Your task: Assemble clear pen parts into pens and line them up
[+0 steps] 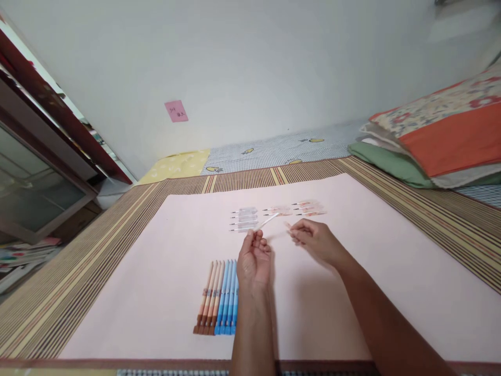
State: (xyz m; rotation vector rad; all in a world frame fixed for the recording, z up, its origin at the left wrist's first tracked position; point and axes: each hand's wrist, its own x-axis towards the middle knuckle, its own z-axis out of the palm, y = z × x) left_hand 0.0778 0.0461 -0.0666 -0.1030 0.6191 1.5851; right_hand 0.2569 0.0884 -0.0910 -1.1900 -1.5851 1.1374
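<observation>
My left hand [254, 259] is closed in a pinch round a thin clear pen refill [267, 221] that points up and to the right. My right hand [316, 240] is closed too, its fingertips pinching a small pinkish piece [288, 227] close to the refill's end. Both hands hover over a pale pink sheet [156, 271]. Just beyond them lie a group of clear pen parts [243, 219] and rows of pink-tinted ones [297, 209]. Left of my left wrist lies a neat row of orange and blue pen barrels [218, 297].
The pink sheet lies on a striped woven mat [78, 271]. Folded bedding and a pillow [438, 136] are stacked at the right. A dark-framed cabinet [43, 156] stands at the left, with papers on the floor below. A pink note [176, 111] sticks to the wall.
</observation>
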